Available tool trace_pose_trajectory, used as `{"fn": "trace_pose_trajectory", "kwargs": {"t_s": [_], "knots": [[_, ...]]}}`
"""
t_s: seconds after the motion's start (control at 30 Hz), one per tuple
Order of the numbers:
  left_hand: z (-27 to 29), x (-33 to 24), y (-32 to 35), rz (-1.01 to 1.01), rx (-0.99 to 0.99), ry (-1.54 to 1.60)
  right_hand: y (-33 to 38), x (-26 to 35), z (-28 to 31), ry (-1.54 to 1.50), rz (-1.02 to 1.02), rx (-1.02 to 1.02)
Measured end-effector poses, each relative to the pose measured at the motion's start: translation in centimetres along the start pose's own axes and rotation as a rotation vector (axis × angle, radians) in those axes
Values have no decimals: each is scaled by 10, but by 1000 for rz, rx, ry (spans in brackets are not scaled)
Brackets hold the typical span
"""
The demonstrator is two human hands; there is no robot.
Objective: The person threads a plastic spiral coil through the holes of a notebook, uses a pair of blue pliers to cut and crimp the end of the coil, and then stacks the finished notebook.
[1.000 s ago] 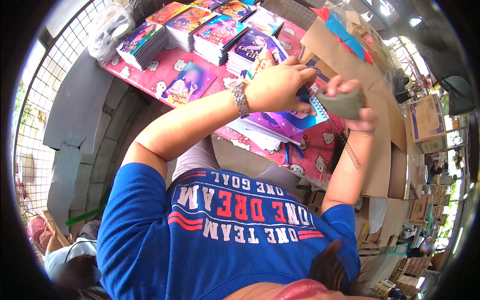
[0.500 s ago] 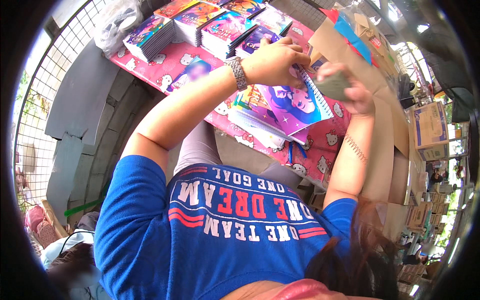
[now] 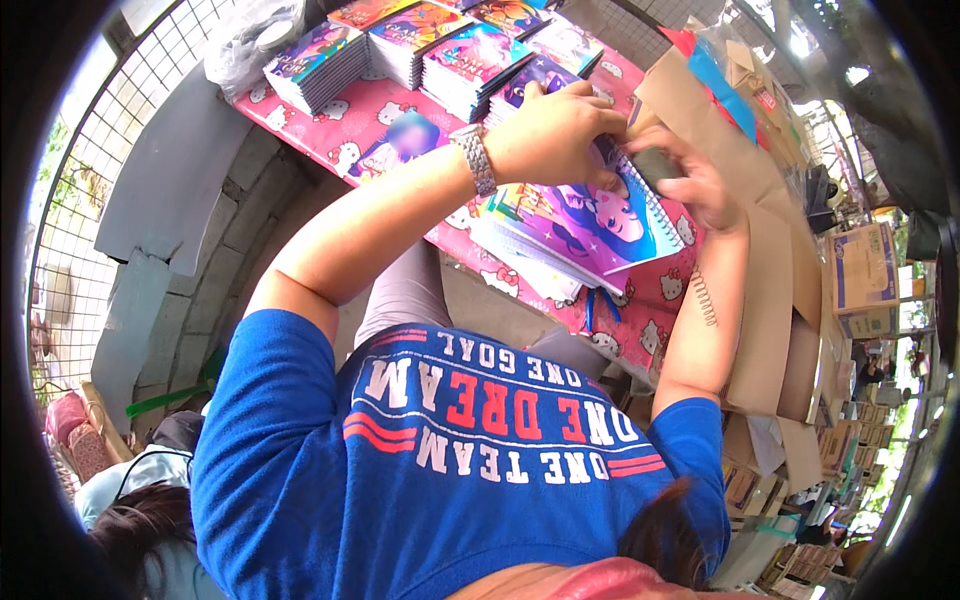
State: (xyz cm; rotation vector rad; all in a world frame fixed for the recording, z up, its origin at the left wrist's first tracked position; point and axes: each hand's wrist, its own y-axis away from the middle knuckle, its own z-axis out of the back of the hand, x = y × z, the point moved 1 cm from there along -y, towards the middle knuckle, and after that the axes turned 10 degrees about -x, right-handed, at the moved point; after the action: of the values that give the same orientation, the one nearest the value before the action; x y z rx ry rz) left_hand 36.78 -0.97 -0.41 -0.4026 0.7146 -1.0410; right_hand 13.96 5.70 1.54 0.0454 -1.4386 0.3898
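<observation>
A spiral notebook (image 3: 625, 225) with a purple and blue cartoon cover lies tilted on a small pile of other notebooks (image 3: 515, 235). My left hand (image 3: 565, 135), with a metal watch on its wrist, grips the notebook near its far end, thumb on the cover. In my right hand (image 3: 705, 185) is a dark grey-green object (image 3: 655, 168), its kind unclear, held by the notebook's wire-bound edge. My fingers partly hide it; whether it touches the wire cannot be told. A thin coil (image 3: 705, 295) shows along my right forearm.
Stacks of colourful notebooks (image 3: 475, 68) stand at the table's far side. The pink patterned tablecloth (image 3: 505, 280) shows around the pile. Cardboard (image 3: 765, 290) borders the table on the right, with boxes (image 3: 862, 265) beyond. A plastic bag (image 3: 250, 50) sits at the far left corner.
My right hand has turned and drawn in closer to the left hand, bringing the grey-green object nearer the notebook's far end. My left hand keeps its grip. The whole view has shifted slightly.
</observation>
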Motion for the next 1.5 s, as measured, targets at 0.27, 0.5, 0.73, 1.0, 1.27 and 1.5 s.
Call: {"fn": "trace_pose_trajectory", "kwargs": {"t_s": [0.27,0.5,0.73,1.0,1.27,1.5], "knots": [[6,39,-2,-117,-110,138,-18,-3,-3,-187,-42,57],[9,55,-1,2,76,274,-31,-8,-11,-373,45,46],[8,50,-4,3,45,360,-34,-12,-2,-162,15,57],[-1,46,-5,156,66,531,-36,-9,-3,-171,-119,32],[-4,56,5,264,-71,458,-29,-58,3,-120,-269,-271],[-16,24,-5,349,-253,651,169,-367,108,1191,-631,-918]]}}
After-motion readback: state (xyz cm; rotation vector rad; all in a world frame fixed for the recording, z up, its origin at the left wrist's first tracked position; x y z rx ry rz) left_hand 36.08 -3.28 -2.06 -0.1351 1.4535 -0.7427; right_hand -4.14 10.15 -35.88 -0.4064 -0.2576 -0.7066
